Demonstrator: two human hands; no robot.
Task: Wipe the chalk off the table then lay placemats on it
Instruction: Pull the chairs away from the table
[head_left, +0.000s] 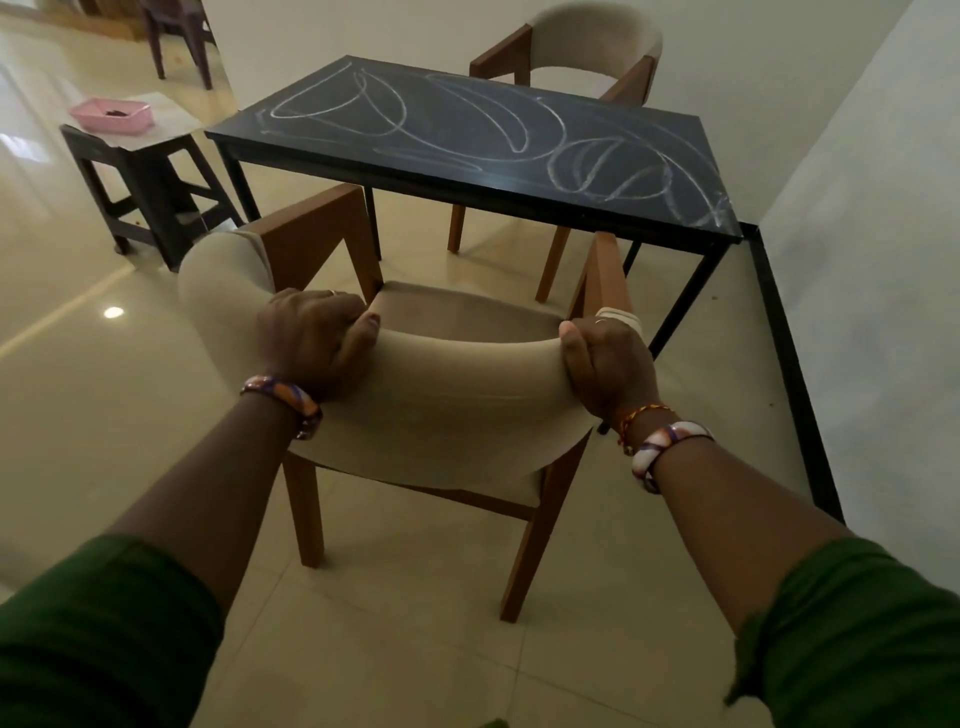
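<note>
Where chalk loops run, black table.

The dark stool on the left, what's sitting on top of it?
On the dark stool lies a pale sheet, and on that a pink tray with something small and dark inside, too small to identify. The sheet covers the stool's top.

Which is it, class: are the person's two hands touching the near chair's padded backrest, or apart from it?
Touching. The head view shows the left hand and right hand each wrapped over the backrest, fingers pressing into its padding.
</note>
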